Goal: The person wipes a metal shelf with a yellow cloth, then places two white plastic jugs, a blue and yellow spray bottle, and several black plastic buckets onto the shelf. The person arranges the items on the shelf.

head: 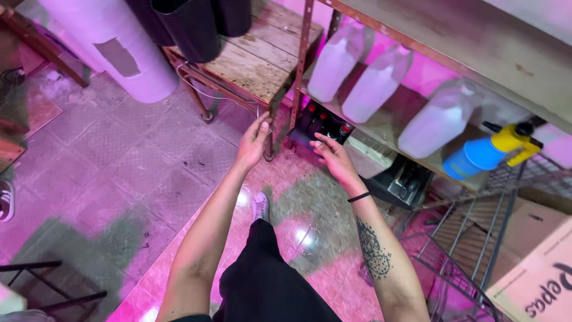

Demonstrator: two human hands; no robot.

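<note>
left hand (252, 145) at cable (260, 111) (thin), right hand (331, 156) open

- Three jugs (381, 83) stood in a row on the shelf (417, 158), a spray bottle (485, 152) to their right.
- A wooden table (256, 59) stood left of the shelf.
- Small bottles (325, 125) sat below the jugs.

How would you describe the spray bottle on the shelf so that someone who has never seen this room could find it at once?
Start at the metal shelving rack to the right of the person's right hand. On its middle shelf stands a row of pale translucent jugs. The spray bottle lies past the last jug at the row's right end: it alone is blue, with a yellow pump top.
</note>
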